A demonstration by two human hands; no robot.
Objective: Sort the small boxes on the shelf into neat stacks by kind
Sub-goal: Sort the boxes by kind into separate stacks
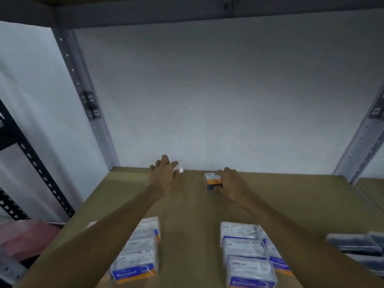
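Both my arms reach to the back of the brown shelf board. My left hand lies with fingers spread at the rear edge, over a small pale thing that is blurred. My right hand grips a small orange, white and dark box near the back wall. Close to me, clear boxes labelled "Round" lie in a row on the left. Clear boxes labelled "Smooth" lie in a row on the right.
Grey dark packs lie at the right edge. A white wall closes the back. Grey perforated posts stand at the rear corners, and an upper shelf hangs overhead. A black rack and pink items are to the left.
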